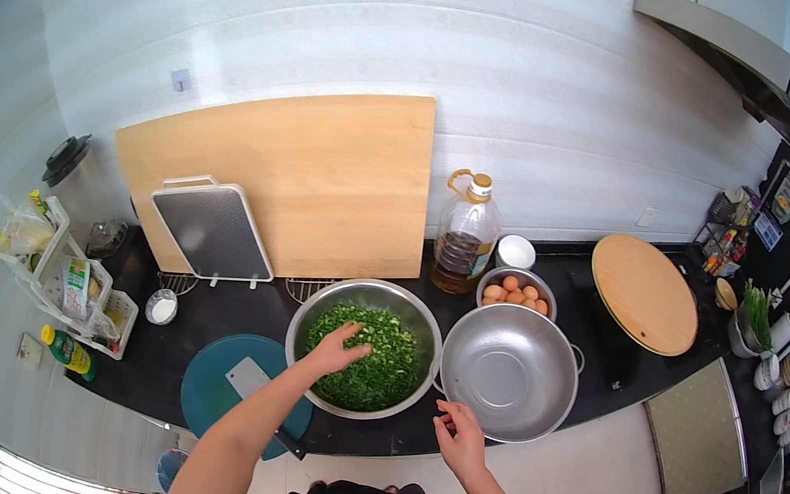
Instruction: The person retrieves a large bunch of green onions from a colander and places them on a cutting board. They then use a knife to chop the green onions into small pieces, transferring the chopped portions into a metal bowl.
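Note:
My left hand [340,349] reaches into a steel bowl [302,320] of finely chopped green leaves [378,371]. Its thumb and fingers are spread and rest on the greens. Over the near rim of an empty silver two-handled pan [537,388], my right hand [462,440] hovers with its fingers loosely bent and apart, and I see nothing in it. To the left of the bowl, a cleaver [249,378] lies on a round teal cutting board [205,377], partly hidden under my left forearm.
Behind the pan are a bowl of eggs [515,292], a white cup [515,252] and a large oil bottle [467,232]. A wooden board [344,179] and a grey board [216,227] lean on the wall. A round wooden lid [646,293] stands right; white baskets [58,270] stand left.

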`<action>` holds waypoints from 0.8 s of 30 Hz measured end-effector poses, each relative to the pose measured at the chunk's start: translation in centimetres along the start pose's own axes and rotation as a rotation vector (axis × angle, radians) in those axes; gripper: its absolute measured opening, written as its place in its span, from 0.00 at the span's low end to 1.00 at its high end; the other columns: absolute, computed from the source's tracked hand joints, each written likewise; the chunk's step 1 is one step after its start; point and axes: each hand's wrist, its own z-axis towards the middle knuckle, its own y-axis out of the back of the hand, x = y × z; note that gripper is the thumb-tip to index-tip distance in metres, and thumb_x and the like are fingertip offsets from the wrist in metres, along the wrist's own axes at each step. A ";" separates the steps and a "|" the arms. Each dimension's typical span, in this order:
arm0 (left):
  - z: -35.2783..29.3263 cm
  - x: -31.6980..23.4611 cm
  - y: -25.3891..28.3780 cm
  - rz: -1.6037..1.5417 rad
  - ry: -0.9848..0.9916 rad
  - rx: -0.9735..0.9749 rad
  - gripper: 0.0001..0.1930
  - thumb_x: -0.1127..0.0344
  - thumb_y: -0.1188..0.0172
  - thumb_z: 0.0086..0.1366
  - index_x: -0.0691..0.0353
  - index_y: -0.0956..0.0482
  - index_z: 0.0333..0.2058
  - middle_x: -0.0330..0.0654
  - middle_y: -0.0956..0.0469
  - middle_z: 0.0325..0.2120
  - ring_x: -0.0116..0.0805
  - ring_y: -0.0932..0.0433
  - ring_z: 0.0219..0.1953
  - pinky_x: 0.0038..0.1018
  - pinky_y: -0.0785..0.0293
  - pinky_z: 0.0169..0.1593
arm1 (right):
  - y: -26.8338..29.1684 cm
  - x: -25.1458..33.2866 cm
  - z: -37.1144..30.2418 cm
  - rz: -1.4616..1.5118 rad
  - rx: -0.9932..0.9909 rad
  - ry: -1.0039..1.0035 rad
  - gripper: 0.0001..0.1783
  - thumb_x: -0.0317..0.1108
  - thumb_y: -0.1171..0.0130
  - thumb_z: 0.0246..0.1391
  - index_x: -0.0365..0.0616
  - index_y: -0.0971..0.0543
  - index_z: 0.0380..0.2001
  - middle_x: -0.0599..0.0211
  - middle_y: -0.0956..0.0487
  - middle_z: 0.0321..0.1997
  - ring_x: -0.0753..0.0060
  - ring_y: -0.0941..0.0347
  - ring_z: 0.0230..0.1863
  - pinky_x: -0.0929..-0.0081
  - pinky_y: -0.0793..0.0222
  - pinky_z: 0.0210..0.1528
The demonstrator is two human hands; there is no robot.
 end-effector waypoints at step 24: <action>-6.7 -3.6 2.2 -1.255 0.231 0.026 0.50 0.25 0.70 0.56 0.63 0.58 0.64 0.49 0.43 0.61 0.46 0.44 0.62 0.43 0.51 0.62 | -13.7 6.4 8.2 -0.241 0.374 0.595 0.37 0.20 0.50 0.34 0.38 0.38 0.56 0.50 0.36 0.57 0.48 0.41 0.59 0.60 0.43 0.60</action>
